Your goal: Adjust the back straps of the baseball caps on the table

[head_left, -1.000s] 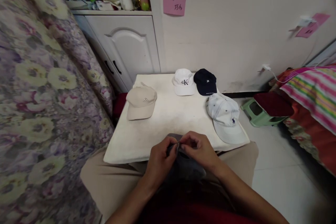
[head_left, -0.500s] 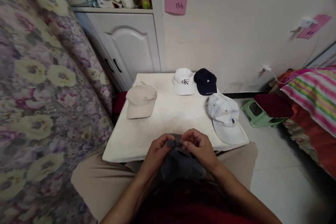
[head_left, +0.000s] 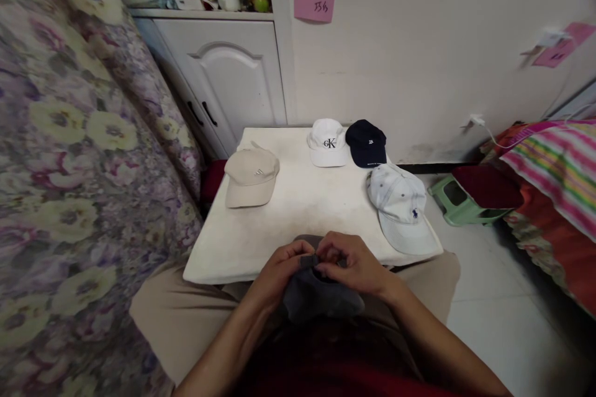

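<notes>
A dark grey cap [head_left: 321,299] is over my lap at the near edge of the table, its back opening and strap towards me. My left hand [head_left: 285,265] pinches the left part of the strap [head_left: 307,262]. From the other side my right hand [head_left: 350,260] closes its fingers on the strap near the buckle, partly hiding it. Further off lie a beige cap [head_left: 251,177] on the left, a white CK cap [head_left: 326,144] and a navy cap [head_left: 366,144] at the back, and a pale washed cap [head_left: 400,208] at the right.
The table has a cream cover [head_left: 223,248]. Floral curtain [head_left: 60,186] hangs on the left, beside a white cabinet [head_left: 228,68]. On the floor to the right stands a green stool [head_left: 454,201], near a bed with a striped cover [head_left: 554,161].
My right hand has shifted slightly left, its fingers closer to my left hand at the strap. The dark grey cap stays in my hands, and the other caps lie where they were.
</notes>
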{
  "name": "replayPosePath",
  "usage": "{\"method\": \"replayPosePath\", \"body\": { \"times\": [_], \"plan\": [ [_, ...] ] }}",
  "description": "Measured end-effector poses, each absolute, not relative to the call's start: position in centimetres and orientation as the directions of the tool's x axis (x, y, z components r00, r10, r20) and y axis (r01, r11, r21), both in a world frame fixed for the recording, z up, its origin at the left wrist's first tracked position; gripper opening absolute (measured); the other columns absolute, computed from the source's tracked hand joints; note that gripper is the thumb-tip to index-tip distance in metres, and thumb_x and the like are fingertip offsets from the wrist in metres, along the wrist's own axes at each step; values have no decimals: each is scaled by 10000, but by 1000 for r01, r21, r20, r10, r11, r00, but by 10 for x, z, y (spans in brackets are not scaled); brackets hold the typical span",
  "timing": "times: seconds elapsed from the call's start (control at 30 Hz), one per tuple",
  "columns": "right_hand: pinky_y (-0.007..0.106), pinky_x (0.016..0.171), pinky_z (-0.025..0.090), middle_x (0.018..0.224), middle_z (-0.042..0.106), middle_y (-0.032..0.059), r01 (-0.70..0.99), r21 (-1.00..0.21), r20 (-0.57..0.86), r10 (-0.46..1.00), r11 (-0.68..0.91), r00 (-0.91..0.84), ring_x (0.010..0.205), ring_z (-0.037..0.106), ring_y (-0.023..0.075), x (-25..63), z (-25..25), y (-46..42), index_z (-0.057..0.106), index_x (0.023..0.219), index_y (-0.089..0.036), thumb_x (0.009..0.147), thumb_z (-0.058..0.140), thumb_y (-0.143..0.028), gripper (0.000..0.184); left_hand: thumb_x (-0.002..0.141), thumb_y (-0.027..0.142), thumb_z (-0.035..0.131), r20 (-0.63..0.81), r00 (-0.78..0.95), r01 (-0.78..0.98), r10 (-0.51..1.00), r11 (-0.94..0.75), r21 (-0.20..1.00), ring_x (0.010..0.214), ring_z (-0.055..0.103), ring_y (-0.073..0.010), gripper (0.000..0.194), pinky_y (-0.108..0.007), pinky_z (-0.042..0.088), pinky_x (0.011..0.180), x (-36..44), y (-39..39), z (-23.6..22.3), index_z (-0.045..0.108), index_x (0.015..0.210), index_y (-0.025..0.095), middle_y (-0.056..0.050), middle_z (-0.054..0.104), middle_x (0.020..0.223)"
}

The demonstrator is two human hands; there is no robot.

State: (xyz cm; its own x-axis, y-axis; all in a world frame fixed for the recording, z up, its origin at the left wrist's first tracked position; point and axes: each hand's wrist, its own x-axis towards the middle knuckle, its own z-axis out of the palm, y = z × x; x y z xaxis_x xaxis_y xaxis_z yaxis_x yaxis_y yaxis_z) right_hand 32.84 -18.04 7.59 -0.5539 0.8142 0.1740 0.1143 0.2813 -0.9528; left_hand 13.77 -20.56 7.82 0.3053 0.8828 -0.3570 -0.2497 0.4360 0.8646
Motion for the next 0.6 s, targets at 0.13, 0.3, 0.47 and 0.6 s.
{"method": "replayPosePath", "body": {
  "times": [0.13,0.3,0.47,0.6],
  "plan": [
    [236,592,446,764,613,-21,113,-929,217,764,354,-607,633,565,118,330,77,-173,639,869,-210,776,708,-206,116,665,236,746,-401,348,-313,847,509,802,528,447,-84,164,-187,316,493,138,-202,75,619,699,138,19,538,609],
    [224,559,413,691,569,-38,61,-976,134,798,208,-588,604,521,112,331,75,-169,623,862,-198,766,731,-250,154,676,227,753,-394,364,-337,844,514,789,529,451,-78,166,-184,316,495,137,-199,75,625,724,134,15,548,627],
    [199,502,385,644,568,-46,-37,-999,11,808,-14,-589,543,513,94,327,68,-171,586,897,-184,791,688,-248,161,749,322,747,-323,352,-233,878,417,879,561,473,-94,217,-195,336,523,132,-197,82,631,778,141,3,583,672],
    [179,425,358,567,522,-85,-108,-988,-32,838,-108,-544,423,462,68,317,63,-175,532,864,-189,776,680,-257,185,797,350,706,-251,292,-58,923,279,959,611,485,-109,214,-197,349,555,127,-195,87,634,804,149,9,586,708]
  ]
}}
